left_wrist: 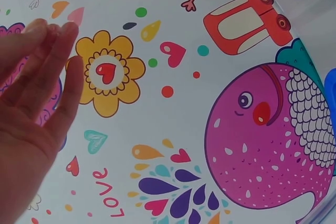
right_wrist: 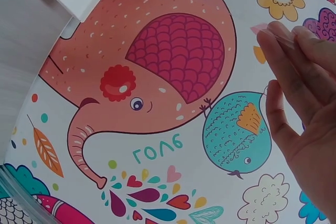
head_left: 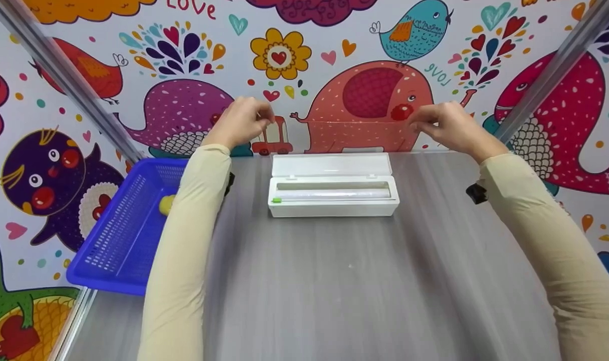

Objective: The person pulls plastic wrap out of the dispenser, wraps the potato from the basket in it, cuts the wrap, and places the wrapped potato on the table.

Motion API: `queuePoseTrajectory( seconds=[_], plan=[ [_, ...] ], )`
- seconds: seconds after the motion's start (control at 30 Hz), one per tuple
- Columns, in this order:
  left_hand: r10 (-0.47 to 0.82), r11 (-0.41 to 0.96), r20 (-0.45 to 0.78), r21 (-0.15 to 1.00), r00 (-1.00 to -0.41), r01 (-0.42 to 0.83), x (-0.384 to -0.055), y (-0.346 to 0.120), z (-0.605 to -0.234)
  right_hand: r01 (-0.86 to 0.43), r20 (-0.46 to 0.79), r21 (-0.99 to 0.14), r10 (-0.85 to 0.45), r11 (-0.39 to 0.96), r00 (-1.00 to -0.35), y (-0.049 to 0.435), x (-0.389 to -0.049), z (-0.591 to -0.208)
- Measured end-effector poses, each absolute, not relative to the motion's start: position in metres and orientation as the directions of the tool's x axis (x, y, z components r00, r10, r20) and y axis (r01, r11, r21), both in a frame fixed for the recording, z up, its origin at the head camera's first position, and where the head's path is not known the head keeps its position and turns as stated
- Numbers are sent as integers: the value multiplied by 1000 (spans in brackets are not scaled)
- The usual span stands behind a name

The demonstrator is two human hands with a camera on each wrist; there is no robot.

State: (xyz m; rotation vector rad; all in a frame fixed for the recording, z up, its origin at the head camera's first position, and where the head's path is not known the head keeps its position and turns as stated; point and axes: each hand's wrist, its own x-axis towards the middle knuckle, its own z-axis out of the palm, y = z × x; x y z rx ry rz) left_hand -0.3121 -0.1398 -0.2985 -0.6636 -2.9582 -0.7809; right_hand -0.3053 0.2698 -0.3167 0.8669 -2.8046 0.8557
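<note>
A white cling film dispenser (head_left: pixel 333 208) stands at the back middle of the table, lid (head_left: pixel 332 165) raised, a roll (head_left: pixel 334 194) inside and a green slider (head_left: pixel 276 200) at its left end. Above and behind it, my left hand (head_left: pixel 245 120) and right hand (head_left: pixel 447 125) are held up apart at similar height. Thumb and fingertips of each pinch a clear sheet of cling film (right_wrist: pixel 283 38), barely visible. A faint straight edge across the printed elephant in the head view seems to be the film's. How far down the sheet reaches is hard to tell.
A blue plastic basket (head_left: pixel 111 286) stands at the left, partly behind my left sleeve, with a round yellow thing (head_left: pixel 166 204) in it. Behind the grey table (head_left: pixel 334 291) rises a wall with printed cartoons (head_left: pixel 279 50). Metal posts (head_left: pixel 78 90) flank both sides.
</note>
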Motion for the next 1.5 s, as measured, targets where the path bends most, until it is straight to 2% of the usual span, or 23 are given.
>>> queuePoseTrajectory(
  seconds=[0.53,1.03,1.5],
  plan=[
    [412,757,161,487,-897,436,-313,-142,-287,-521,303,-504,-424,689,-853,266,-303,-308],
    [395,763,132,505,-909,404,-311,-145,-284,-538,302,-506,-445,674,-843,266,-306,-304],
    [405,762,163,483,-900,431,-311,-146,-279,-543,356,-493,-412,680,-839,262,-303,-300]
  ],
)
